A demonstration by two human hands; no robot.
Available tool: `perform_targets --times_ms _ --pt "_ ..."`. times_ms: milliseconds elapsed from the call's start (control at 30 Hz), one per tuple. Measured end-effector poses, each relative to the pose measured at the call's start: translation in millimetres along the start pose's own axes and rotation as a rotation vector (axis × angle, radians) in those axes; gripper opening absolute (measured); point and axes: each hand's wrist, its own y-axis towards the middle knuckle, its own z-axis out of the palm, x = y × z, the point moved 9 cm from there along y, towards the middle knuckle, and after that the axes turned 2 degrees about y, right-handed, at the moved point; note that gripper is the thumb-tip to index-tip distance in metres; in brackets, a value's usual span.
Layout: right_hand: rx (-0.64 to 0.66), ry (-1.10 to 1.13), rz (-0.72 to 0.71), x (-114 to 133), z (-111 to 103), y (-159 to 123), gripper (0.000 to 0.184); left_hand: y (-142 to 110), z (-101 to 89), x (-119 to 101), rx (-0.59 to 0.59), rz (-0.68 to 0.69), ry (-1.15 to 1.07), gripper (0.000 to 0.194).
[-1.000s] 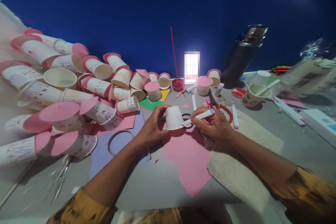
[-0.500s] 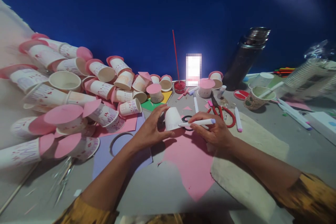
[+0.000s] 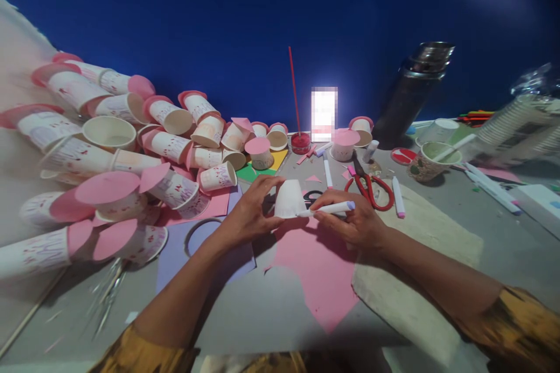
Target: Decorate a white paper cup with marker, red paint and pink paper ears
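Note:
My left hand (image 3: 254, 210) is closed around the side of a white paper cup (image 3: 289, 197), which is turned upside down, its rim facing down. Between the fingers of my right hand (image 3: 356, 218) is a white marker (image 3: 335, 208) with a pale purple end; its tip meets the cup near the rim. Faint marks show low on the cup. Below both hands lies a cut sheet of pink paper (image 3: 321, 280). Black-handled scissors (image 3: 313, 196) sit just behind the cup, partly hidden by it and my right hand.
Decorated cups with pink paper discs (image 3: 107, 186) pile up on the left. Purple paper holds a tape ring (image 3: 188, 239). Red-handled pliers (image 3: 371, 189), a dark flask (image 3: 411, 93), a jar of red paint (image 3: 300, 143), a cloth (image 3: 411, 268) and stacked cups (image 3: 503, 128) stand behind and right.
The marker tip has shifted slightly left and down along the cup near its rim. The cup has tilted a little in my left hand. The whole view has shifted slightly.

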Motion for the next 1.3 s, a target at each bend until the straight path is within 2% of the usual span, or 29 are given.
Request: perform_targets --times_ms 133,233,367,467,533,667,800,967,1067,1233,1300 --pt "-0.064 -0.007 0.028 -4 -6 -1 0.011 1 -0.3 6 0.003 -0.027 -0.039 0.067" --pt "-0.030 0.004 0.047 -6 -4 0 0.011 2 -0.7 10 0.010 -0.067 -0.082 0.067" --pt "-0.081 0.002 0.093 -11 -10 0 0.011 0 -0.7 16 0.005 -0.129 -0.187 0.068" --pt "-0.040 0.030 0.133 -17 -6 0 0.012 -1 1.8 20 0.003 -0.174 -0.267 0.068" --pt "-0.031 0.055 0.149 -19 -6 -1 0.012 -2 4.1 22 0.002 -0.193 -0.316 0.068" --pt "-0.108 0.079 0.142 -20 -14 -1 0.011 -2 10.8 26 0.006 -0.235 -0.450 0.071" --pt "-0.067 0.022 0.136 -17 -14 1 0.010 -2 18.0 29 0.014 -0.284 -0.525 0.076" --pt "-0.086 0.053 0.158 -19 -19 2 0.011 -4 29.9 33 0.037 -0.328 -0.750 0.075" --pt "-0.032 0.040 0.161 -19 -16 3 0.010 -3 32.0 33 0.056 -0.308 -0.742 0.074" --pt "-0.045 0.034 0.124 -16 -20 4 0.011 -2 31.0 33 0.047 -0.302 -0.709 0.074" --pt "-0.010 0.042 0.127 -16 -17 4 0.010 -2 31.2 31 0.056 -0.294 -0.705 0.073"
